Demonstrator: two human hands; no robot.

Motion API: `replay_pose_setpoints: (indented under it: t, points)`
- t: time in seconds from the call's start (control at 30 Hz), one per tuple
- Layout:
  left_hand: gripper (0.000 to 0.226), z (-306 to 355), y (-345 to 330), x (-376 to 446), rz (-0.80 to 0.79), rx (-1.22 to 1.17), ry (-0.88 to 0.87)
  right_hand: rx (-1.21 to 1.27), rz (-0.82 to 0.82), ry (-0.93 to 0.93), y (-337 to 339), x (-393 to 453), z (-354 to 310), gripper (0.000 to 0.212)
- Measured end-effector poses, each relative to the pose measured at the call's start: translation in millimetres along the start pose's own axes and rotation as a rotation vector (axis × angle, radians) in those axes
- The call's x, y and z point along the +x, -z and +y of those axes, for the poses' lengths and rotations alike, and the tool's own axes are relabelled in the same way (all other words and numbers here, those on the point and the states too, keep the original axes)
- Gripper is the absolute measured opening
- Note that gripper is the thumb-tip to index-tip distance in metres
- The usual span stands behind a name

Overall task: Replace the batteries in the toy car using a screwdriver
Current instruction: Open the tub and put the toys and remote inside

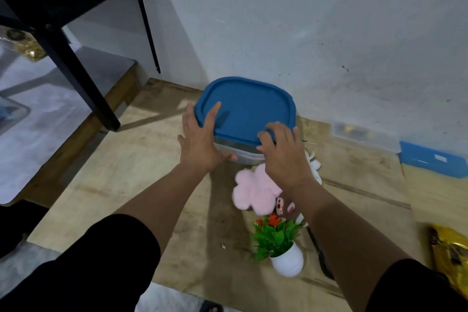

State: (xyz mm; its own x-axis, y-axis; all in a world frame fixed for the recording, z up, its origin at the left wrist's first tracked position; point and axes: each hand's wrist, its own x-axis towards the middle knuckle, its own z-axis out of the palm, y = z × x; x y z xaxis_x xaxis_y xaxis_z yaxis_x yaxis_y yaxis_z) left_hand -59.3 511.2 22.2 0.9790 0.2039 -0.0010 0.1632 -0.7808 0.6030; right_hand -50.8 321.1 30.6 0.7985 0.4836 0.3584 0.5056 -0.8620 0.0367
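Note:
A plastic container with a blue lid (247, 106) stands on the wooden tabletop (126, 185) against the wall. My left hand (202, 139) lies against its left front corner, fingers spread over the lid edge and thumb on the clear wall below. My right hand (283, 149) rests on the lid's front right corner with fingers curled over the rim. A yellow toy car (450, 256) shows partly at the right edge of the table. No screwdriver or batteries are visible.
A pink plush toy (253, 190) and a small potted fake plant (281, 243) sit just below my right arm. A blue box (433, 159) and a clear case (359, 134) lie by the wall at right. A black frame leg (83, 76) stands at left.

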Motion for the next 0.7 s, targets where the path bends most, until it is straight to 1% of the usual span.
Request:
replay_pose_setpoints:
  t: [0.07,0.1,0.17,0.23,0.3,0.37,0.47,0.6,0.7]
  points:
    - [0.127,-2.1,-0.2,5.3,-0.039,-0.083,0.042,-0.002,-0.088,-0.096,7.1,1.3,3.6,0.023]
    - [0.129,-3.1,0.1,7.9,-0.050,-0.108,0.055,0.029,-0.129,-0.159,9.5,0.6,5.7,0.033]
    - [0.129,-3.1,1.3,10.8,-0.075,-0.141,0.063,0.148,-0.211,-0.313,13.6,-2.3,8.3,0.057]
    - [0.129,-1.6,2.3,11.3,-0.094,-0.140,0.063,0.302,-0.343,-0.436,17.1,-3.7,9.6,0.071]
    - [0.130,-0.5,3.1,10.4,-0.093,-0.109,0.053,0.377,-0.403,-0.459,21.5,-2.1,6.6,0.072]
    - [0.132,-1.5,2.8,10.3,-0.087,-0.076,0.030,0.402,-0.443,-0.454,24.1,-0.1,5.1,0.070]
    - [0.137,-1.8,5.0,10.9,-0.099,-0.074,0.017,0.392,-0.441,-0.449,25.3,1.4,5.2,0.070]
    - [0.137,0.1,17.9,11.8,-0.102,-0.111,-0.010,0.380,-0.351,-0.431,29.6,3.5,4.0,0.070]
    - [0.135,2.1,33.5,6.4,-0.054,-0.109,-0.049,0.368,-0.287,-0.398,36.3,5.3,-0.9,0.071]
